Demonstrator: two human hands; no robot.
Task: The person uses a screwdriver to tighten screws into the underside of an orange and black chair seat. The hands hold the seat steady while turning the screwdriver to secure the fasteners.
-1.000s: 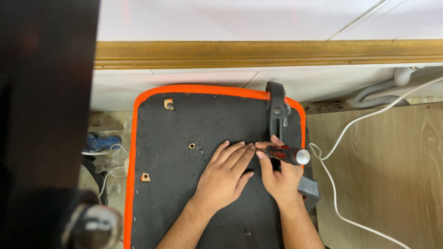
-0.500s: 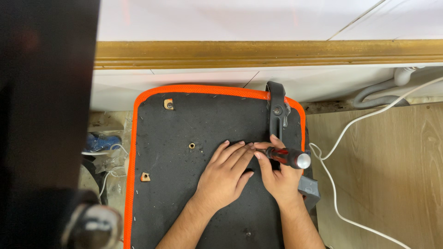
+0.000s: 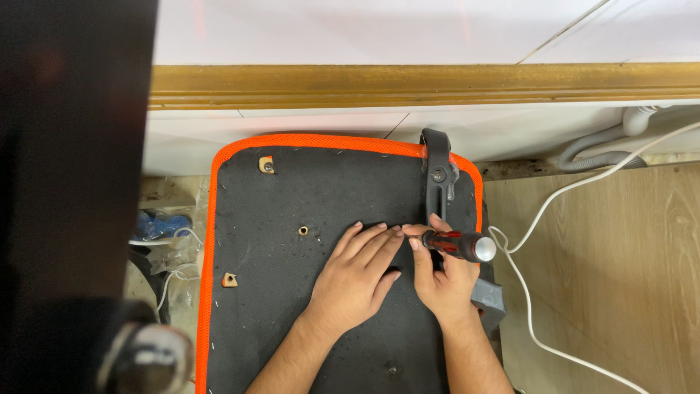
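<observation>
Two hands on an upturned seat base, one with a screwdriver.

Right hand (image 3: 443, 281) has its fingers wrapped round the red-and-black screwdriver (image 3: 461, 245), beside the black armrest bracket (image 3: 437, 182). Left hand (image 3: 355, 277) lies flat on the seat base (image 3: 306, 197), fingers together, fingertips just beside the screwdriver's tip, which the fingers hide.

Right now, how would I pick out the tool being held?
Find the black seat base edged in orange. Near its right edge, beside the black armrest bracket, the right hand grips a screwdriver: the only red-and-black handle, capped with a shiny silver end.
</observation>
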